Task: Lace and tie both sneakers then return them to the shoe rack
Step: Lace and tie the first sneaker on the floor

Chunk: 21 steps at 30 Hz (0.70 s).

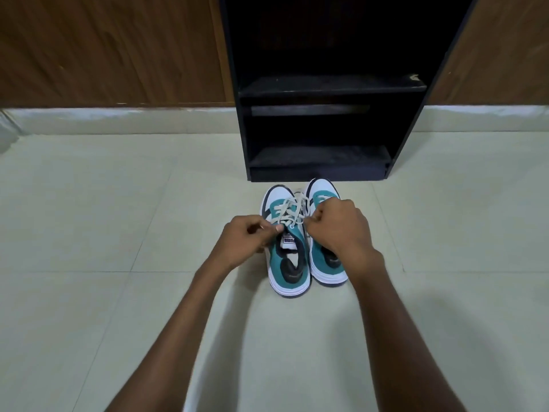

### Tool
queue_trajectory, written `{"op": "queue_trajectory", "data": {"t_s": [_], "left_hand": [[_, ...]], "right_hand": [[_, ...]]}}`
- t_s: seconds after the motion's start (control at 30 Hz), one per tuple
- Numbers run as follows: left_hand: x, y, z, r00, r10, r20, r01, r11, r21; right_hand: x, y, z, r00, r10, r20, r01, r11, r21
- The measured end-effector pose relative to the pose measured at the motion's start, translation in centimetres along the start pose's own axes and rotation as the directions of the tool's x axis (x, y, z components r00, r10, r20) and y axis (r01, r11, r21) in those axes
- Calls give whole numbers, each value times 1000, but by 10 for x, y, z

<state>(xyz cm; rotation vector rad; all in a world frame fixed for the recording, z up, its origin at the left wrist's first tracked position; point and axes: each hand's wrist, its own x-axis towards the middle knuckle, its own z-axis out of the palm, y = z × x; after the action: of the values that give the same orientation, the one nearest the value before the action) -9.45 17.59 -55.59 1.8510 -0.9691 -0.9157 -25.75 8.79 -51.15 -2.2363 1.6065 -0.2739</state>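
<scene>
Two white, teal and black sneakers stand side by side on the tiled floor, toes pointing at the rack. The left sneaker (286, 263) has off-white laces (289, 209) crossed over its tongue. My left hand (245, 237) pinches a lace end at that shoe's left side. My right hand (337, 226) is closed on the other lace end, held over the right sneaker (322, 191), and it hides much of that shoe. The black shoe rack (323, 87) stands open right behind the toes, its shelves bare.
Brown wooden panels (113, 49) line the wall on both sides of the rack, above a pale skirting. Pale floor tiles (118, 203) spread to the left, right and front of the shoes.
</scene>
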Motion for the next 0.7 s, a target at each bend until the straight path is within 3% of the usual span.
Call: {"op": "queue_trajectory", "data": {"t_s": [0.07,0.27,0.33,0.4,0.5,0.57,0.7], "left_hand": [[11,1,10,990,-40,-135,30,997,-77],[35,6,23,986,-78,-151,81,997,14],[35,9,25,988,-38,-153,42,999,25],[34,13,27,982,-50,-182,33,995,-98],[30,18,25,977,-178,-120,91,849,-520],[27,16,22,978,-195,-68,98,727,-680],[23,10,16,980,-186,-67,44,537,-842]], "right_hand": [[10,-4,13,1000,-8,16,7,999,34],[26,-15,38,999,-23,-38,26,996,85],[25,-14,40,996,-13,-85,33,968,249],[22,-11,41,992,37,-119,23,886,464],[21,-6,41,984,155,-93,-54,742,669],[23,-1,40,983,174,-59,-81,696,714],[24,4,38,996,36,80,-73,841,536]]}}
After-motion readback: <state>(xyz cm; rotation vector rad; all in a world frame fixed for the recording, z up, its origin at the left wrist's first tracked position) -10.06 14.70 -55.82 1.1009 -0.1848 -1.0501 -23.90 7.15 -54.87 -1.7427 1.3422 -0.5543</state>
